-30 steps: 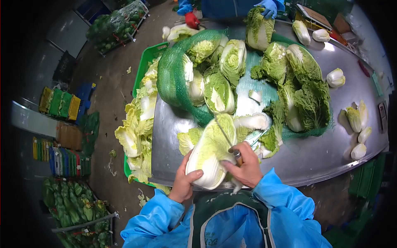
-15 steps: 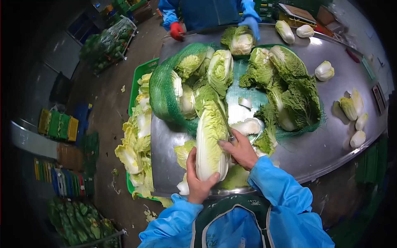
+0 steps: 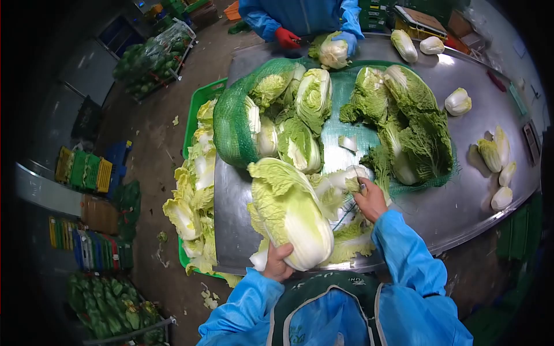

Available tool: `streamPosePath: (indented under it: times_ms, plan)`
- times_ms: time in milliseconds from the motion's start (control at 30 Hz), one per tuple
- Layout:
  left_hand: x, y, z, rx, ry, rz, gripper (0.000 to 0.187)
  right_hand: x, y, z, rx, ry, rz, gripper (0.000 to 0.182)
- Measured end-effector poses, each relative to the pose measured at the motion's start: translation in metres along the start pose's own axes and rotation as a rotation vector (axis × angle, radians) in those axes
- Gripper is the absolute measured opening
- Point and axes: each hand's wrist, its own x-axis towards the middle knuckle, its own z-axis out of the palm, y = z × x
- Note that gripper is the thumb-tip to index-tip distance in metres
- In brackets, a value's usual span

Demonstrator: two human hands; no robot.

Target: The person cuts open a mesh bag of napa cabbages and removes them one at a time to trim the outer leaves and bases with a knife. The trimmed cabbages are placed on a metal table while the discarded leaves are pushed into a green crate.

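Observation:
My left hand (image 3: 279,262) grips a large napa cabbage (image 3: 294,222) near its white base. The head is tilted, its pale yellow-green leafy end pointing away from me. To the right, my right hand (image 3: 370,199) is closed on a pale, partly stripped cabbage leaf (image 3: 329,193), apart from the head; its fingertips are partly hidden. More trimmed leaves (image 3: 352,239) lie on the metal table below. Just beyond the held head, a green mesh sack (image 3: 234,130) contains several napa cabbages.
Dark green outer leaves (image 3: 427,138) lie on netting at right. A green crate (image 3: 199,104) overflows with leaves beside the table's left edge. Small trimmed heads (image 3: 459,102) stand along the right. Across the table, a co-worker's gloved hands (image 3: 345,43) handle another cabbage (image 3: 334,52).
My right hand has left the cabbage and moved right with a leaf. My left hand has tipped the head leftward, showing its broad side. The co-worker has lifted a cabbage.

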Motion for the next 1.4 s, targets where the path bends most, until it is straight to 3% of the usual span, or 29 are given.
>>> streamPosePath:
  times_ms: [67, 133, 167, 267, 333, 367, 433, 500, 533, 600, 633, 700, 733, 800, 833, 867, 933, 1033, 1200, 1267, 1400]
  plan:
    - [0.004, -0.005, -0.002, 0.031, 0.038, 0.056, 0.075, -0.019, -0.079, -0.027, 0.501, -0.085, 0.283, 0.052]
    - [0.016, 0.0, 0.008, 0.044, 0.056, 0.133, 0.074, -0.029, -0.13, -0.047, 0.583, -0.481, 0.442, 0.06]
    - [0.019, 0.001, 0.015, 0.048, 0.042, 0.131, 0.074, -0.036, -0.13, -0.037, 0.601, -0.55, 0.426, 0.055]
    - [0.026, -0.001, 0.024, 0.049, 0.079, 0.192, 0.072, -0.048, -0.112, 0.004, 0.758, -0.426, 0.335, 0.043]
    - [0.026, -0.006, 0.019, 0.139, 0.131, 0.202, 0.064, -0.049, -0.105, 0.018, 0.903, -0.138, 0.266, 0.031]
    - [0.025, -0.009, 0.016, 0.145, 0.127, 0.195, 0.064, -0.049, -0.098, 0.024, 0.907, -0.13, 0.27, 0.031]
    - [0.022, -0.014, 0.011, -0.249, 0.132, -0.028, 0.062, -0.046, -0.082, 0.036, 1.122, -0.037, 0.477, 0.025]
    - [0.019, -0.012, 0.012, -0.17, 0.131, -0.032, 0.064, -0.037, -0.042, 0.043, 0.68, -0.034, 0.349, 0.024]
    - [0.016, -0.011, 0.006, -0.263, 0.026, -0.084, 0.068, -0.031, -0.02, 0.038, 0.401, 0.005, 0.244, 0.026]
    - [0.014, -0.006, 0.0, -0.331, -0.121, -0.144, 0.081, -0.015, -0.021, -0.014, 0.185, -0.038, 0.453, 0.035]
    - [0.015, 0.0, 0.007, -0.334, -0.124, -0.143, 0.081, -0.015, 0.0, -0.026, 0.003, 0.043, 0.269, 0.045]
    - [0.013, 0.01, 0.024, -0.378, -0.475, -0.213, 0.093, -0.019, -0.021, -0.044, -0.021, 0.303, -0.092, 0.052]
    - [0.014, 0.008, 0.019, -0.348, -0.405, -0.2, 0.105, -0.022, -0.043, -0.053, -0.021, 0.301, -0.09, 0.052]
    - [0.014, 0.001, 0.021, -0.421, -0.332, -0.233, 0.105, -0.028, -0.095, -0.058, 0.898, -0.27, 0.473, 0.054]
    - [0.015, -0.004, 0.023, -0.493, -0.261, -0.261, 0.105, -0.029, -0.102, -0.045, 1.173, -0.356, 0.422, 0.053]
    - [0.016, -0.009, 0.023, -0.49, -0.263, -0.272, 0.105, -0.027, -0.107, -0.032, 1.163, -0.397, 0.394, 0.053]
    - [0.019, -0.02, 0.018, -0.155, 0.029, -0.299, 0.091, -0.023, -0.108, -0.025, 1.152, -0.441, 0.365, 0.052]
    - [0.01, -0.017, -0.002, -0.076, -0.108, -0.24, 0.082, -0.019, -0.106, -0.025, 1.137, -0.454, 0.371, 0.049]
    - [0.01, -0.013, -0.006, -0.006, -0.008, -0.202, 0.082, -0.039, -0.133, -0.035, 0.963, -0.368, 0.311, 0.052]
    - [0.014, -0.005, 0.006, 0.3, -0.018, 0.009, 0.08, -0.039, -0.134, -0.037, 0.863, -0.349, 0.284, 0.054]
    - [0.017, -0.002, 0.002, 0.191, -0.089, -0.006, 0.078, -0.038, -0.123, -0.033, 1.027, -0.29, 0.378, 0.055]
